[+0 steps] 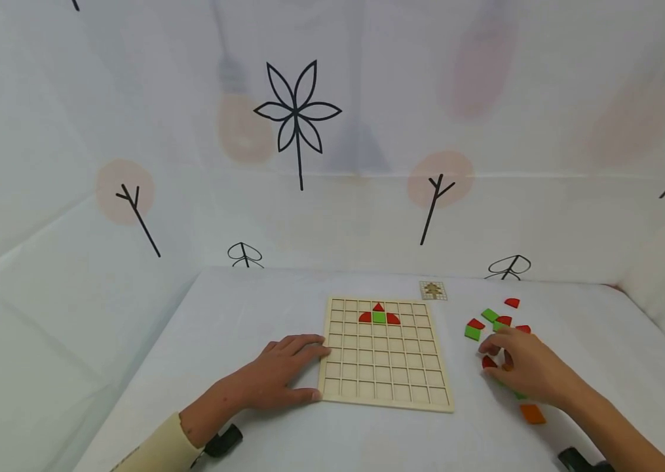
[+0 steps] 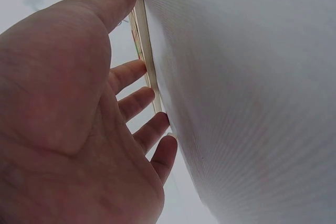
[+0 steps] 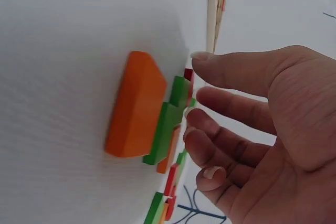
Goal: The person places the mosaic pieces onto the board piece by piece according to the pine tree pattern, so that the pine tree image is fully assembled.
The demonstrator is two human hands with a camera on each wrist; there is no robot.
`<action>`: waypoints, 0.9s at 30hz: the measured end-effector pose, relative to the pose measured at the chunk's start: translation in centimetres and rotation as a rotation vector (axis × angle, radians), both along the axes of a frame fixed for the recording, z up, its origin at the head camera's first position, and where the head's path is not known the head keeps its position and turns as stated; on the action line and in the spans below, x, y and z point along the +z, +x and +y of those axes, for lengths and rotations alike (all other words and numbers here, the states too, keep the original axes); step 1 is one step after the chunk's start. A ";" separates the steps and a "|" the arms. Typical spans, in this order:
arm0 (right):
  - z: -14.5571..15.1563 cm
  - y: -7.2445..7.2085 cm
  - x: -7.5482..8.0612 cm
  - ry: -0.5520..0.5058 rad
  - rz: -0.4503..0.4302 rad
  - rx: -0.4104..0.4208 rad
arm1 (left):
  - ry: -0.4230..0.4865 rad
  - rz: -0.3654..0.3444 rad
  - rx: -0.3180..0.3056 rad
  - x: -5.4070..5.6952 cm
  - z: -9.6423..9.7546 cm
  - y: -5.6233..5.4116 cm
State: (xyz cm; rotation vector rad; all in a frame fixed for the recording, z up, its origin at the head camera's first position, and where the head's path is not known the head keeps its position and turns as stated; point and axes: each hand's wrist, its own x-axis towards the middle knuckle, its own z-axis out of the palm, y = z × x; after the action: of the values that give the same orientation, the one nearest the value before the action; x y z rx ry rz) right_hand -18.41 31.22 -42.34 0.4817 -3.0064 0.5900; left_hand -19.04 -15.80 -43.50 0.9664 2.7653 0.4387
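My left hand (image 1: 282,373) lies beside the wooden grid board (image 1: 382,359), its spread fingertips and thumb touching the board's left edge. Near the top of the grid sit a red triangle (image 1: 379,307), a green square (image 1: 379,317) and two red quarter-round pieces (image 1: 393,319) flanking the square. On the right, my right hand (image 1: 523,367) hovers low over loose pieces, fingers bent and thumb apart from them. A red piece (image 1: 488,362) shows between thumb and forefinger in the head view. The right wrist view shows an orange block (image 3: 134,108) and green pieces (image 3: 164,132) close by.
Several loose red and green pieces (image 1: 472,333) lie right of the board, partly hidden by the hand. An orange piece (image 1: 532,414) lies nearer. A small card with a tree pattern (image 1: 433,290) is behind the board. White patterned cloth (image 1: 356,216) hangs behind the table.
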 end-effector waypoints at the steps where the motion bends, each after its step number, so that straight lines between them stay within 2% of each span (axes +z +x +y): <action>1: 0.1 0.0 0.0 -0.002 -0.008 0.008 | -0.001 0.001 0.000 0.0 0.0 0.0; 9: 0.3 -0.2 -0.2 -0.009 -0.059 0.010 | -0.006 -0.003 0.007 0.0 0.0 0.1; 18: 0.2 -0.1 -0.3 -0.012 -0.025 0.032 | -0.005 0.014 -0.007 0.1 0.0 0.2; 23: 0.5 -0.3 -0.3 -0.003 -0.046 0.025 | 0.002 0.008 -0.007 0.2 -0.1 0.2; 27: 0.9 -0.3 -0.1 -0.014 -0.067 0.053 | 0.004 0.003 -0.006 0.2 -0.1 0.2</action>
State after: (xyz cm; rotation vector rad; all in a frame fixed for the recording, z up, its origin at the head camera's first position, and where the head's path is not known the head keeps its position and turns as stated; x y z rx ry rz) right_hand -18.72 32.10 -42.48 0.5538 -3.0590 0.6436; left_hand -18.88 -15.85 -43.26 0.9775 2.7647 0.4419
